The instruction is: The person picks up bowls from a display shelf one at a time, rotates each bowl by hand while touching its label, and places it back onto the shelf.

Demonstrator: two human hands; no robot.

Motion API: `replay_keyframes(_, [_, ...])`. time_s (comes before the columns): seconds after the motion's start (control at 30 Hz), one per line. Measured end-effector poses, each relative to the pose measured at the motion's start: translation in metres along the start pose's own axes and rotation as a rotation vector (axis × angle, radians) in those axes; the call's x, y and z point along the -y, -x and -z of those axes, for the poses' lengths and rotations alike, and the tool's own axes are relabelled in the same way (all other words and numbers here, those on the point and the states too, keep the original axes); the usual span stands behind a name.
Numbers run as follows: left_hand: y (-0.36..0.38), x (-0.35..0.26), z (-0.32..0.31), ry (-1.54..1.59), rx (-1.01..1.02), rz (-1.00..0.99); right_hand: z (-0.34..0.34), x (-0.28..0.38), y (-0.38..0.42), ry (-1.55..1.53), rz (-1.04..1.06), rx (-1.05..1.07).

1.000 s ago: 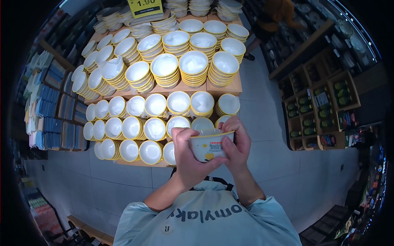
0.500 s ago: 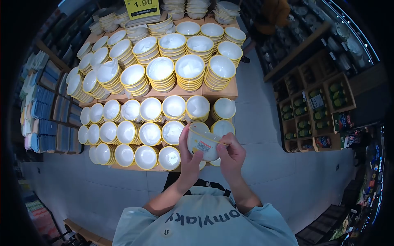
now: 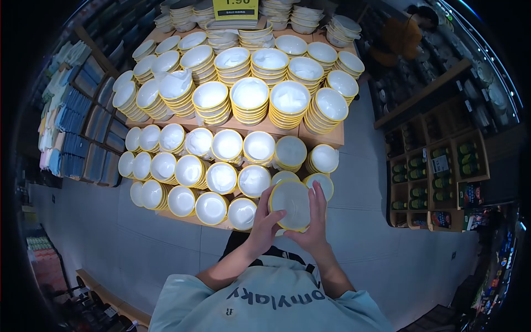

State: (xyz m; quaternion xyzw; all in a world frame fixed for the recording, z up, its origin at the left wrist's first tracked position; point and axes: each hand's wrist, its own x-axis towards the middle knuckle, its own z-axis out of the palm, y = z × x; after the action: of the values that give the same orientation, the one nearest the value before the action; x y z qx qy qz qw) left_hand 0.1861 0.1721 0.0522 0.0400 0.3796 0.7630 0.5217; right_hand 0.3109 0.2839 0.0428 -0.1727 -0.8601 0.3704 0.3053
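A white bowl [image 3: 293, 200] with a yellow rim is held up between my two hands, its round inside turned toward me. My left hand [image 3: 263, 226] grips the bowl's left side, the thumb lying over the rim. Along the opposite side, the fingers of my right hand [image 3: 315, 221] are stretched up, with the thumb at the lower edge. Behind the bowl and partly covered by it are stacks of like bowls [image 3: 319, 185] in the front rows of the display.
Stacked bowls [image 3: 249, 93] fill a stepped wooden stand [image 3: 326, 136] below a yellow price sign [image 3: 235, 8]. Shelves of folded cloths [image 3: 77, 113] are on the left. On the right stands a wooden rack [image 3: 437, 177] of small goods; a person [image 3: 401, 36] is farther back.
The bowl has been turned from its stickered outside to its open inside. My right hand has shifted from pinching the rim to lying along the side. The stand appears farther right in view.
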Motion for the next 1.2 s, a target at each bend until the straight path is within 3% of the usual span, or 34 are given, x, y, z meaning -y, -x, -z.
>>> replay_keyframes(0.13, [-0.002, 0.001, 0.017, -0.144, -0.016, 0.020, -0.005, -0.006, -0.003, -0.181, -0.104, 0.167])
replay_keyframes(0.2, [0.001, -0.003, 0.027, -0.238, -0.029, 0.036, -0.007, -0.002, -0.007, -0.111, -0.167, 0.326])
replay_keyframes(0.33, [0.008, -0.016, 0.049, -0.266, -0.009, -0.017, -0.029, 0.010, -0.015, -0.122, -0.186, 0.405])
replay_keyframes(0.57, [0.023, -0.049, 0.124, -0.150, -0.029, -0.051, -0.093, 0.051, -0.042, -0.065, -0.164, 0.485])
replay_keyframes(0.63, [0.033, -0.075, 0.142, -0.007, -0.039, 0.068, -0.121, 0.063, -0.049, -0.025, -0.142, 0.502])
replay_keyframes(0.7, [0.037, -0.086, 0.171, -0.026, -0.021, 0.076, -0.147, 0.074, -0.053, 0.012, -0.165, 0.497])
replay_keyframes(0.77, [0.040, -0.103, 0.191, -0.229, -0.163, 0.082, -0.168, 0.087, -0.061, 0.066, -0.194, 0.469])
replay_keyframes(0.83, [0.043, -0.112, 0.222, -0.237, -0.156, -0.007, -0.187, 0.089, -0.069, 0.121, -0.217, 0.440])
replay_keyframes(0.93, [0.049, -0.138, 0.257, -0.167, -0.288, -0.037, -0.220, 0.059, -0.073, 0.295, -0.242, 0.197])
replay_keyframes(1.2, [0.067, -0.176, 0.297, -0.241, -0.285, -0.128, -0.284, 0.021, -0.070, 0.389, -0.263, 0.117])
